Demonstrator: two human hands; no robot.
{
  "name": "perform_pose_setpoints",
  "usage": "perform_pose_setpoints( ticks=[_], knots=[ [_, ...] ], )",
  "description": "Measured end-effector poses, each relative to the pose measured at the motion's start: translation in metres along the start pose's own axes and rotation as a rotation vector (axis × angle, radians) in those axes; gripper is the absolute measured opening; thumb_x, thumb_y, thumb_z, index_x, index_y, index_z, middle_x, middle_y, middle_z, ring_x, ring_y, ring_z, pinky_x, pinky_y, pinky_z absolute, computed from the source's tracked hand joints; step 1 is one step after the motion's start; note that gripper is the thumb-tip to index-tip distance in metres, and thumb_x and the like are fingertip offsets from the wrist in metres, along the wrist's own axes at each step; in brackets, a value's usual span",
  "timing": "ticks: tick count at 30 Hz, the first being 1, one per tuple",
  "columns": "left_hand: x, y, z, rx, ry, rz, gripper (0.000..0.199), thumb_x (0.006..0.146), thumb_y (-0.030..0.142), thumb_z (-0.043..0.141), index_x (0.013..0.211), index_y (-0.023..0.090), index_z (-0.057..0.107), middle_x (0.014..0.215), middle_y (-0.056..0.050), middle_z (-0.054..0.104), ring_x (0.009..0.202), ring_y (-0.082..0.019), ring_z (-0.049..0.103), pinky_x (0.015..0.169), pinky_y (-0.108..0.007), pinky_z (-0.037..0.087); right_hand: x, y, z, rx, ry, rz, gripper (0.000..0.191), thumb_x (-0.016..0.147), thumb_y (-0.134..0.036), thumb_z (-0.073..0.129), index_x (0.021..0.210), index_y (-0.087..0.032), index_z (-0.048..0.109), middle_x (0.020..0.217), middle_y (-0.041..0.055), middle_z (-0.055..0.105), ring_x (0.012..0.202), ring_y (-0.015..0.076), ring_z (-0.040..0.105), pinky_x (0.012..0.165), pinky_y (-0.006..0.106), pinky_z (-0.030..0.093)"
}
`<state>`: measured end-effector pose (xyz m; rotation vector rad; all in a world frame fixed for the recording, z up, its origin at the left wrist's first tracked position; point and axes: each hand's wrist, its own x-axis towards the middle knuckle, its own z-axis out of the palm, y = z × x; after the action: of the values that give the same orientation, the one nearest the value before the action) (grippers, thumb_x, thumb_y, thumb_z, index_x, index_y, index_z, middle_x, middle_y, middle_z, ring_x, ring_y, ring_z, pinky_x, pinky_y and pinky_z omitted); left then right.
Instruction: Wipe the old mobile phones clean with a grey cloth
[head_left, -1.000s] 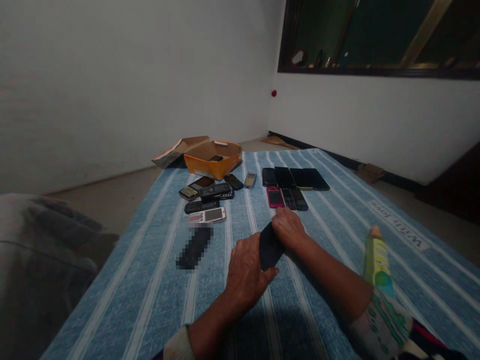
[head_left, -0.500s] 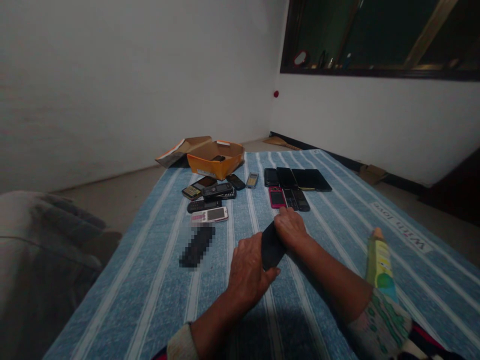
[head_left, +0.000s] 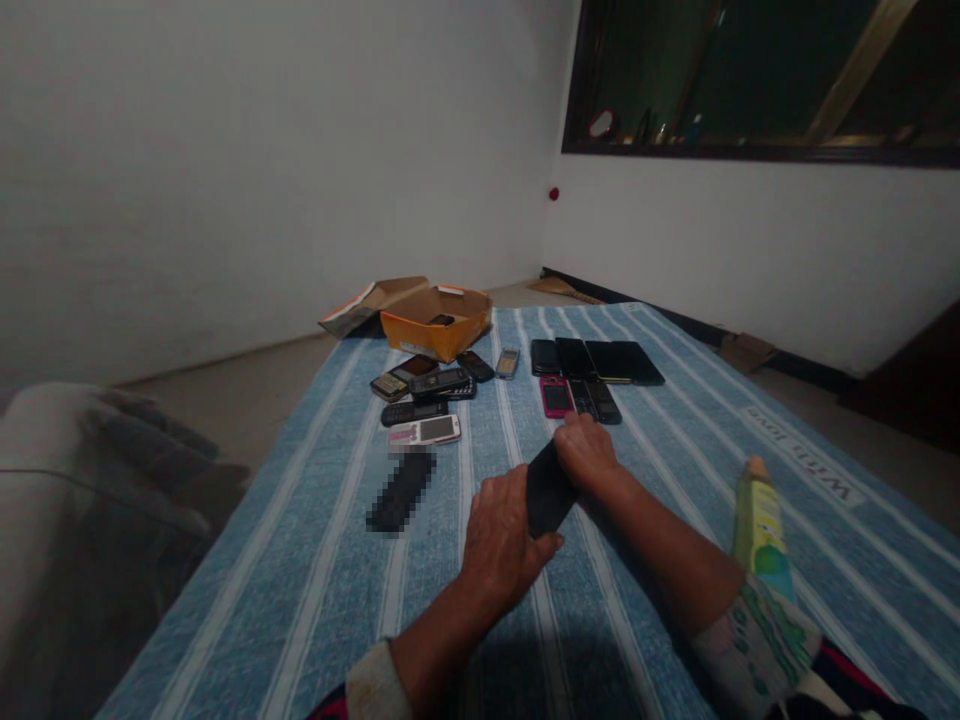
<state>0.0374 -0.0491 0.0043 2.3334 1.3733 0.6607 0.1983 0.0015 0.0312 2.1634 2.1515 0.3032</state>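
Both of my hands grip a flat black phone (head_left: 551, 492) above the blue striped cloth. My left hand (head_left: 499, 530) holds its left side, thumb stretched along the near edge. At the upper right edge my right hand (head_left: 589, 455) is closed, its fingertips partly hidden. Just beyond the right hand lie a pink phone (head_left: 556, 397), a black keypad phone (head_left: 583, 395) and several dark phones, set side by side. To the left are a white-and-pink phone (head_left: 426, 430), a black phone (head_left: 414, 411) and a loose pile of other phones. A pixelated dark object (head_left: 401, 492) lies nearest my left hand.
An open orange cardboard box (head_left: 431, 335) with something dark inside stands at the far left of the cloth (head_left: 322, 600). On the right lies a yellow-green tube-like package (head_left: 761, 530). A grey draped shape (head_left: 82, 520) is beside the left edge; walls rise behind.
The view has shifted slightly, so the things on the cloth appear a little to the right. Both hands keep their hold on the black phone, with almost no movement.
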Motion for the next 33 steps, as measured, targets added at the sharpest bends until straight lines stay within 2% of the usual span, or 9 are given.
perform_pose_setpoints(
  ticks=[8, 15, 24, 33],
  knots=[
    [0.001, 0.004, -0.005, 0.006, -0.026, -0.009, 0.060, 0.066, 0.027, 0.076, 0.120, 0.017, 0.051, 0.109, -0.008, 0.062, 0.102, -0.030, 0.054, 0.088, -0.042, 0.044, -0.007, -0.004, 0.001, -0.004, 0.011, -0.011, 0.031, 0.089, -0.006, 0.044, 0.095, -0.010, 0.074, 0.101, 0.0184, 0.067, 0.094, 0.0260, 0.061, 0.073, 0.031, 0.046],
    [0.001, 0.002, -0.002, 0.001, -0.023, -0.010, 0.065, 0.066, 0.028, 0.076, 0.124, 0.016, 0.048, 0.113, -0.011, 0.062, 0.106, -0.031, 0.054, 0.090, -0.042, 0.043, -0.001, 0.000, 0.001, 0.004, 0.001, -0.019, 0.030, 0.090, -0.008, 0.045, 0.097, -0.011, 0.074, 0.104, 0.0186, 0.066, 0.097, 0.0270, 0.061, 0.073, 0.030, 0.047],
    [0.001, 0.004, -0.006, -0.023, -0.045, -0.016, 0.060, 0.066, 0.026, 0.076, 0.120, 0.020, 0.050, 0.111, -0.007, 0.062, 0.104, -0.029, 0.053, 0.090, -0.040, 0.042, -0.028, 0.011, -0.007, -0.002, -0.089, -0.039, 0.029, 0.091, -0.008, 0.043, 0.098, -0.011, 0.071, 0.103, 0.0169, 0.065, 0.097, 0.0267, 0.060, 0.077, 0.031, 0.045],
    [0.001, 0.003, -0.006, -0.004, -0.040, -0.025, 0.064, 0.068, 0.029, 0.075, 0.124, 0.018, 0.048, 0.111, -0.009, 0.061, 0.105, -0.030, 0.053, 0.089, -0.041, 0.042, -0.002, 0.003, -0.007, 0.030, -0.079, -0.046, 0.034, 0.091, -0.007, 0.040, 0.102, -0.010, 0.072, 0.107, 0.0183, 0.064, 0.101, 0.0272, 0.059, 0.074, 0.030, 0.044]
  ],
)
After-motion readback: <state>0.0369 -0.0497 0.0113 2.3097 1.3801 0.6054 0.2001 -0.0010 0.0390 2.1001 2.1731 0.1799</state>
